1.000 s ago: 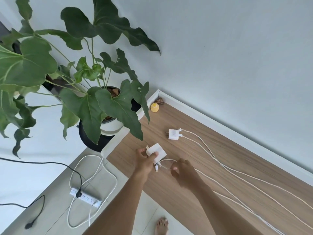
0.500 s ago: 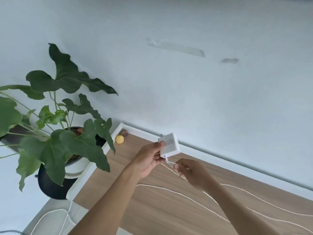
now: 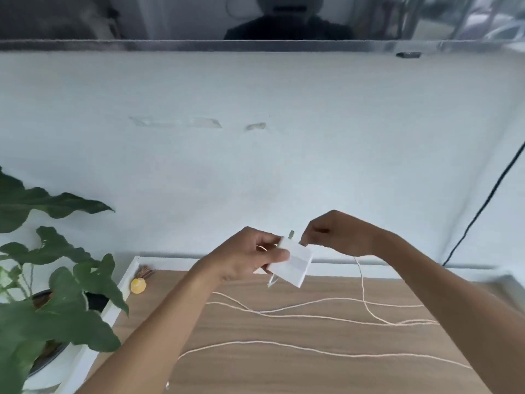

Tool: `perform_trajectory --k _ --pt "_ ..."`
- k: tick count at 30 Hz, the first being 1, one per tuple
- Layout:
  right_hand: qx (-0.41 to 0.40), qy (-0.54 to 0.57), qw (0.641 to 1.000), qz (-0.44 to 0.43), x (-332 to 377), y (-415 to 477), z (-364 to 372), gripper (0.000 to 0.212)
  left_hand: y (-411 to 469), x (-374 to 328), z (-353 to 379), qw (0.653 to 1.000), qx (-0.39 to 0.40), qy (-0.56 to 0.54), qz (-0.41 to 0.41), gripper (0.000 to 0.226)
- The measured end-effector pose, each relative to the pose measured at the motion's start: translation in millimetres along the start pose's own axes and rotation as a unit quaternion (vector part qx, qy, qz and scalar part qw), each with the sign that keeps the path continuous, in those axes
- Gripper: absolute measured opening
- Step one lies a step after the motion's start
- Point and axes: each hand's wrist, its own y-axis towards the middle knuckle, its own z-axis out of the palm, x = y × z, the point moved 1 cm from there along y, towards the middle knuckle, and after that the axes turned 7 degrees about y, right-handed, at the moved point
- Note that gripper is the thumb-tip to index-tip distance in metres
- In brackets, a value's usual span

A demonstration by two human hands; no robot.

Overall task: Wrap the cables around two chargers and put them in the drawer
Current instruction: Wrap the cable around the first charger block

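Note:
My left hand (image 3: 244, 257) holds a white square charger (image 3: 294, 264) up in the air above the wooden top (image 3: 284, 371). My right hand (image 3: 338, 233) pinches the charger's white cable (image 3: 362, 282) just above the charger's upper corner. That cable hangs from my right hand and trails down onto the wood. Other white cable lengths (image 3: 312, 317) lie in long curves across the wood. The second charger and the drawer are out of sight.
A large-leafed potted plant (image 3: 56, 302) stands at the left beside the wooden top. A small yellow object (image 3: 138, 285) and a brown tuft (image 3: 145, 271) sit in the back left corner. A pale wall rises behind, with a black cord (image 3: 488, 206) at the right.
Both hands have lifted the charger higher. My right hand moved from below the charger to above its top corner, drawing the cable up. The view tilted upward and the second charger left view.

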Motion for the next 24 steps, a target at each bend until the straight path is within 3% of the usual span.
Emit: perform_trajectory --k 4,11,17,24 --pt "-0.029 -0.002 0.999 0.02 10 -12 -19 0.019 10 -18 12 0.999 0.009 0.042 0.015 0.021" --pt "-0.145 0.037 0.989 0.014 20 -13 6 0.028 20 -19 18 0.995 -0.079 0.066 -0.017 0.021" --pt "-0.206 0.039 0.977 -0.043 31 -14 44 0.027 8 -7 14 0.989 -0.12 -0.069 -0.045 0.015" --pt "-0.326 0.057 0.936 -0.118 27 -24 79 0.028 -4 -5 9 0.959 -0.147 -0.225 -0.088 0.014"
